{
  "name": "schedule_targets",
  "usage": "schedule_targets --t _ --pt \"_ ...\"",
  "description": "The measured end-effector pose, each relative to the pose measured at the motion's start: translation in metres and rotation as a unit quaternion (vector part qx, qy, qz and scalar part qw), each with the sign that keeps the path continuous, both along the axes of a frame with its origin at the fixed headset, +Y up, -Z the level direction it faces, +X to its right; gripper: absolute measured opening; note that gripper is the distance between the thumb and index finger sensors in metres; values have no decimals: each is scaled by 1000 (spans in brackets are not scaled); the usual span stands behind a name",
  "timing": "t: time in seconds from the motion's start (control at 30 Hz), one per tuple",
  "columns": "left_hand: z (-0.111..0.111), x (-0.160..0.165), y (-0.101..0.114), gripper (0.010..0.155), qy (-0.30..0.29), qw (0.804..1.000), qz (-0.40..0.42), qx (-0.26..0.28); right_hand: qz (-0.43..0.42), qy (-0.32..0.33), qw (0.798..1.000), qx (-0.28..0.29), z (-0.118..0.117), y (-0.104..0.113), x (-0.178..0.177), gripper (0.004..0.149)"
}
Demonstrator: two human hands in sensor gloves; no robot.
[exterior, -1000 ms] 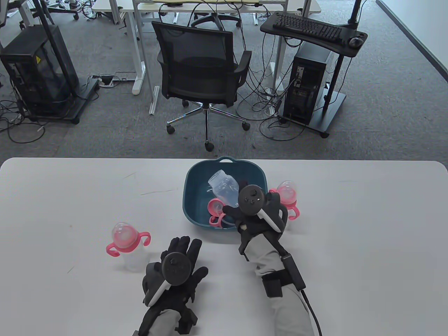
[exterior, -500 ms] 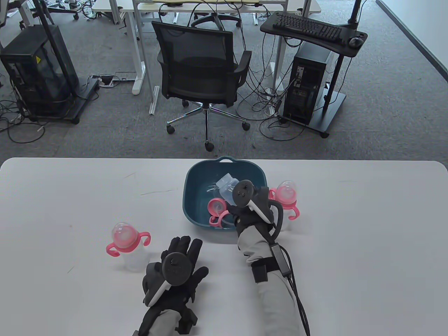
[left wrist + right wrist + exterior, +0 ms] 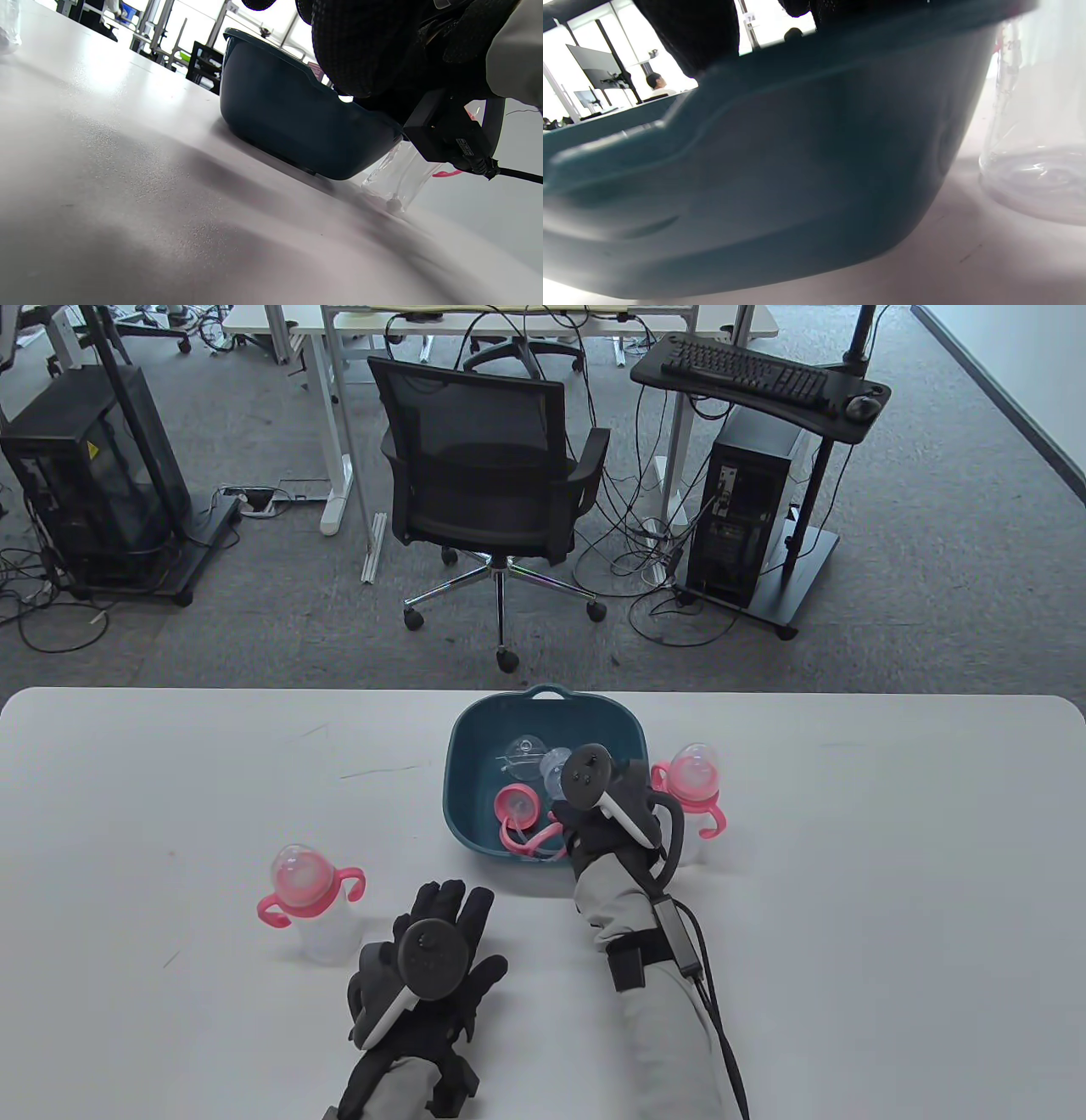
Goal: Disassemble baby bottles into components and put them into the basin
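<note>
Frankly, I cannot tell how the right hand (image 3: 607, 806) fingers lie; the tracker hides them over the basin (image 3: 462, 738) near wall; left hand (image 3: 441, 959) fingers spread flat on the white table (image 3: 848, 899); office chair (image 3: 492, 475) beyond; basin holds pink collar (image 3: 516, 806), clear parts; assembled bottles (image 3: 310, 899) beside the left fingers, another (image 3: 696, 789) right of the basin.

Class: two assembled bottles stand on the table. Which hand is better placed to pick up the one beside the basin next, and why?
The right hand, probably. It is over the basin's right side, next to that bottle. The left hand rests flat on the table, nearer the other bottle.
</note>
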State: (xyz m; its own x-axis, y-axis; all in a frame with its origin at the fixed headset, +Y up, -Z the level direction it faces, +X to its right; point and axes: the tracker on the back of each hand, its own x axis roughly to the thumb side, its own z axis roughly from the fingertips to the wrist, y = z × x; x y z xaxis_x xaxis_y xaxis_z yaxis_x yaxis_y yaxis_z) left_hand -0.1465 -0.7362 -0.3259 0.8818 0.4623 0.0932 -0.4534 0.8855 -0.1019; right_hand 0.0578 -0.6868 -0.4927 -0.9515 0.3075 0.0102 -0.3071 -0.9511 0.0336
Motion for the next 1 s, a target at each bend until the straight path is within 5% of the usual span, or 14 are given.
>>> schedule_targets --t 0.33,0.7,1.0 --pt "0 1 -1 77 -1 1000 -1 -4 -20 43 995 84 30 45 17 72" --pt "1 2 0 77 -6 1000 -5 3 -29 13 989 143 76 85 90 63" --pt "2 2 -1 77 -3 1000 -3 4 -4 -45 990 136 82 75 132 60"
